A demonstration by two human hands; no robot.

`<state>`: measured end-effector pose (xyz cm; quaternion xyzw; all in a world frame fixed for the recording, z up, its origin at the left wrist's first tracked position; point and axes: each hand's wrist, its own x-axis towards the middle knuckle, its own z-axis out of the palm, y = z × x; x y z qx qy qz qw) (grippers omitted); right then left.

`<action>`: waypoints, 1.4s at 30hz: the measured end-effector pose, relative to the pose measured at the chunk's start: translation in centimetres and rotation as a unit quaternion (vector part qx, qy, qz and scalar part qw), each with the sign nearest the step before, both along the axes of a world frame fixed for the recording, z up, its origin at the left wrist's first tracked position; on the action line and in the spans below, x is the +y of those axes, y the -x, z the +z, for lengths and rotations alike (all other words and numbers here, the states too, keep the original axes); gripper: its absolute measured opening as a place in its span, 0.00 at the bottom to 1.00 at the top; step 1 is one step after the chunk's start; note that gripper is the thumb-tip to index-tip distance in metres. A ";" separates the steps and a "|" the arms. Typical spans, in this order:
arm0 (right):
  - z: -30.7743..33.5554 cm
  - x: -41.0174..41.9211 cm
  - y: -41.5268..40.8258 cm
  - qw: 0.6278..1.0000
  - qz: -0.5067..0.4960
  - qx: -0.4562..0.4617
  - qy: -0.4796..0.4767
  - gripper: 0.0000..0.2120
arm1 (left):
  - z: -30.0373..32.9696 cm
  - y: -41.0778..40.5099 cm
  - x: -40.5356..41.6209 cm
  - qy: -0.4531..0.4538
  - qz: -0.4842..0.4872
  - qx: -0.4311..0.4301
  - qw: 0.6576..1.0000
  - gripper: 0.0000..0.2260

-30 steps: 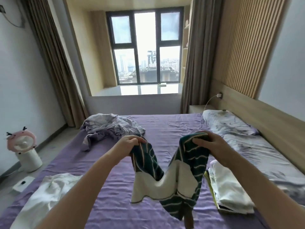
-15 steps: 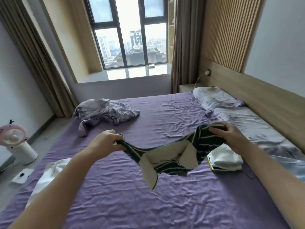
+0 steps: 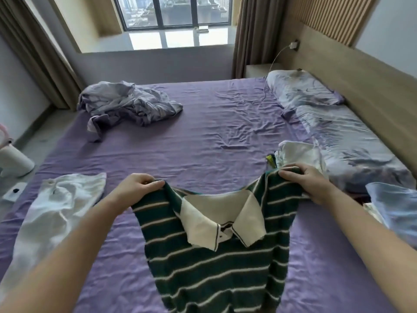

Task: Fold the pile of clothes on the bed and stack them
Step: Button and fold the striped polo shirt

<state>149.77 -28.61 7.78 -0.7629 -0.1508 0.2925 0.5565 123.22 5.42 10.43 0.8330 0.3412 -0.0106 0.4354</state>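
a home bedroom high in a city block: a wide bed (image 3: pixel 203 136) under a purple sheet, a pillow (image 3: pixel 300 91) along the wooden headboard (image 3: pixel 365 86) at right, floor-length curtains (image 3: pixel 252 35) framing a far window (image 3: pixel 176 12) over other buildings, and loose clothes (image 3: pixel 126 105) strewn about.

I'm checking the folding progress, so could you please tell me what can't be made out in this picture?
- Striped shirt, head view: its hem is cut off by the bottom edge.
- Folded stack: the right hand and shirt cover its near side, so the item count is unclear.
- Blue garment: cut off by the right edge.
- Left hand: its fingertips tuck under the fabric.
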 end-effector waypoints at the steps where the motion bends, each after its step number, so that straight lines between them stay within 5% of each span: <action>1: -2.2 0.6 -0.5 1.000 0.009 0.000 0.028 0.11 | -2.4 -0.8 -0.1 -0.031 -0.002 0.029 0.999 0.14; 8: -21.5 3.3 -1.5 0.953 0.117 -0.055 0.273 0.17 | -22.3 -3.2 -3.4 -0.045 0.024 0.236 0.970 0.09; 14: -29.4 3.9 -3.8 0.955 0.128 -0.066 0.261 0.13 | -29.7 -5.1 -3.0 -0.061 0.097 0.221 0.968 0.07; 21: -31.5 5.0 -6.5 0.942 0.101 -0.142 0.288 0.16 | -31.3 -7.4 -0.1 -0.201 0.102 0.224 0.948 0.10; 26: -31.6 7.1 -4.2 0.907 0.147 -0.272 0.284 0.12 | -32.9 -9.3 -4.1 -0.228 0.029 0.077 0.970 0.05; 30: -31.9 8.9 -1.5 0.878 0.173 -0.322 0.309 0.06 | -35.5 -10.3 -6.9 -0.171 -0.078 0.128 0.974 0.08; 36: -32.2 10.6 0.6 0.806 0.258 -0.436 0.306 0.09 | -37.6 -11.0 -9.1 -0.211 -0.096 0.240 0.943 0.20; 38: -32.9 11.3 1.8 0.823 0.307 -0.397 0.267 0.12 | -38.0 -11.3 -9.4 -0.220 -0.089 0.253 0.938 0.21; 42: -35.1 12.0 3.6 0.836 0.329 -0.282 0.336 0.19 | -38.5 -11.6 -8.9 -0.235 -0.088 0.243 0.937 0.12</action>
